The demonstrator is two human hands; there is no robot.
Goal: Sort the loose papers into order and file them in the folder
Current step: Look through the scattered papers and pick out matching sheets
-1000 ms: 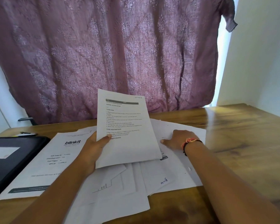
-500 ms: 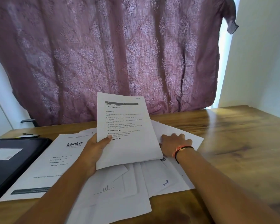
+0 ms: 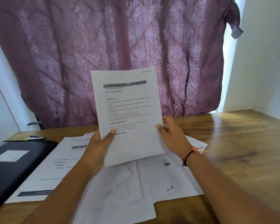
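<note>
A printed sheet (image 3: 128,110) with black headings is held upright above the table. My left hand (image 3: 98,147) grips its lower left edge, thumb on the front. My right hand (image 3: 171,135) holds its right edge, thumb on the front and fingers behind. Below it, several loose white papers (image 3: 152,183) lie fanned and overlapping on the wooden table (image 3: 233,151). A larger sheet with the word blinkit (image 3: 58,167) lies to their left. The closed black folder (image 3: 14,164), with a white label, lies at the far left.
A purple patterned curtain (image 3: 103,54) hangs behind the table. A small clip-like object (image 3: 36,137) lies just beyond the folder. White walls stand at the right and left. Bare wood shows on the table's right side.
My right hand left the papers on the table and took the right edge of the printed sheet. The sheet now stands higher and more upright.
</note>
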